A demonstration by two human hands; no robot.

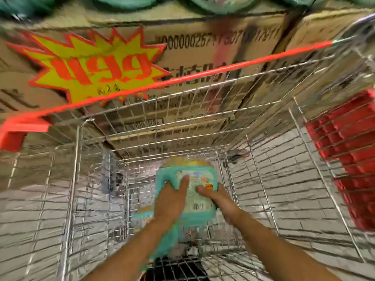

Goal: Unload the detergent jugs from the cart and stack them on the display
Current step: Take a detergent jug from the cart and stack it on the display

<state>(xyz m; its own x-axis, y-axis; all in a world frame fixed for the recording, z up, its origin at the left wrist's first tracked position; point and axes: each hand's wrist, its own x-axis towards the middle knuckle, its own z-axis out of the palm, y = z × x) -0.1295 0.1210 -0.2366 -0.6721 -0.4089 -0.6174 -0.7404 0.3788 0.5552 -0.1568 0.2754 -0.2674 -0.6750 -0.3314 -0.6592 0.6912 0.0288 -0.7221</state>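
Note:
A teal detergent jug (pixel 188 173) with a pale label and barcode lies deep in the wire shopping cart (pixel 182 110). My left hand (pixel 172 199) grips its left side, fingers spread over the teal plastic and the label. My right hand (pixel 217 196) holds the jug's right edge, fingers curled round it. A second teal jug (pixel 142 218) shows partly below and left of my left wrist. The picture is blurred by motion. Teal jugs (pixel 125 2) stand along the very top of the view, on cardboard boxes.
Stacked cardboard boxes (pixel 203 47) with a yellow and red starburst price sign (pixel 95 67) rise just beyond the cart's red-trimmed front rim (pixel 223 72). Red plastic crates (pixel 349 159) sit outside the cart's right wall. Grey tiled floor shows through the wire.

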